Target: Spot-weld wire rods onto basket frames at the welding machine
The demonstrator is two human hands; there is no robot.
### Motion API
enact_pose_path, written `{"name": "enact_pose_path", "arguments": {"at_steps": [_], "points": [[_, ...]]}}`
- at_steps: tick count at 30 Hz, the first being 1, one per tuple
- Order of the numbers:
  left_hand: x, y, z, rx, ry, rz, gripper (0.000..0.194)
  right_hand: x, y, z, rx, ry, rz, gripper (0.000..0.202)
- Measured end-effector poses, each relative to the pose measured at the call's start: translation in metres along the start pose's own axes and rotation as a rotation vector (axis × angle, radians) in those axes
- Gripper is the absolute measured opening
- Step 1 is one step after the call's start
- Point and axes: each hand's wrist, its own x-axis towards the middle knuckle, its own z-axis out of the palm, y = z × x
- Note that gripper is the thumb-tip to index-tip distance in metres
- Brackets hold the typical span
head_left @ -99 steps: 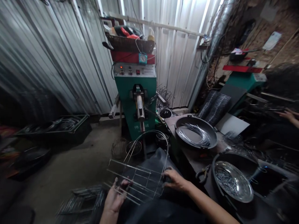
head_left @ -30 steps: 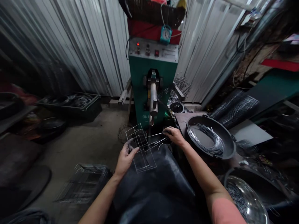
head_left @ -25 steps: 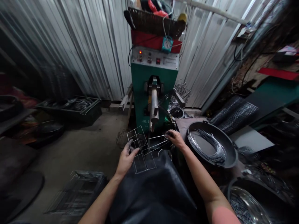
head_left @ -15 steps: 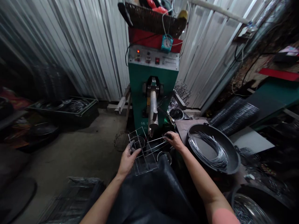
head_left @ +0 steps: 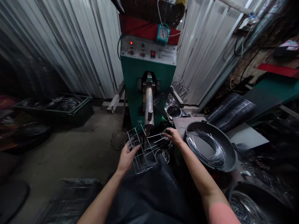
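Observation:
My left hand (head_left: 128, 155) is closed on the left side of a wire frame (head_left: 145, 154), a grid of thin metal rods tilted over my dark apron (head_left: 149, 196). My right hand (head_left: 172, 136) pinches the end of thin rods that stretch right from the frame. Just above the frame is the tip of a metal arm (head_left: 149, 113), which sticks out from a green machine (head_left: 133, 77) with a lit red lamp. Whether frame and tip touch cannot be made out.
On the right, a black pan (head_left: 231, 161) holds a coil of wire (head_left: 218, 155); below it sits a metal bowl (head_left: 247, 208) of small pieces. Stacked wire grids (head_left: 67, 199) lie lower left. A green tray (head_left: 79, 107) stands on the floor at left.
The view has shifted, so the machine appears slightly lower-left and larger. Both hands keep their hold, and the frame stays close under the metal arm's tip.

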Motion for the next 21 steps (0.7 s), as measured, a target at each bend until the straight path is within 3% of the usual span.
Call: {"name": "enact_pose_path", "arguments": {"at_steps": [21], "points": [[0.0091,0.0033,0.0059,-0.052,0.006,-0.012,0.058,0.0098,0.007,-0.0008,-0.015,-0.034,0.013,0.025]]}}
